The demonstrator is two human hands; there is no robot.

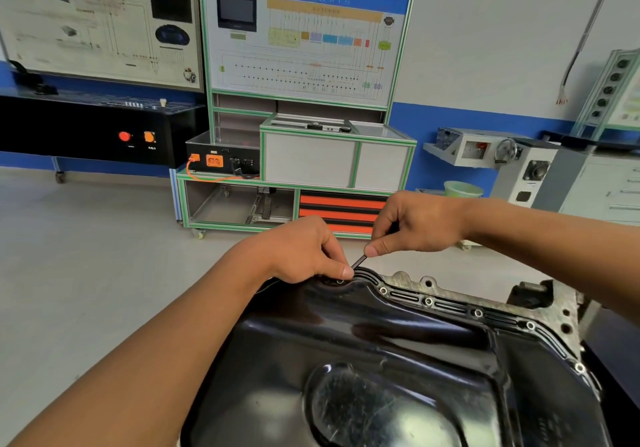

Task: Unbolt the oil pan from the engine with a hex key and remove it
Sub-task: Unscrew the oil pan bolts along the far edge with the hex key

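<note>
A glossy black oil pan (pixel 374 349) fills the lower right, lying on the grey engine flange (pixel 446 289). Several silver bolts (pixel 428 301) line its far rim. A thin black hex key (pixel 359 261) stands slanted at the pan's far left corner. My right hand (pixel 419 223) pinches the key's upper end between thumb and fingers. My left hand (pixel 304 250) holds the key's lower end with curled fingers, thumb pressed at the corner bolt hole (pixel 340 282). The key's tip is hidden under my left thumb.
A green-framed training stand (pixel 304 107) with a diagram board stands across the floor. A black console (pixel 104 131) is at the left, and grey cabinets (pixel 588 183) with a green basin (pixel 462 189) at the right. Bare grey floor (pixel 86 256) lies between.
</note>
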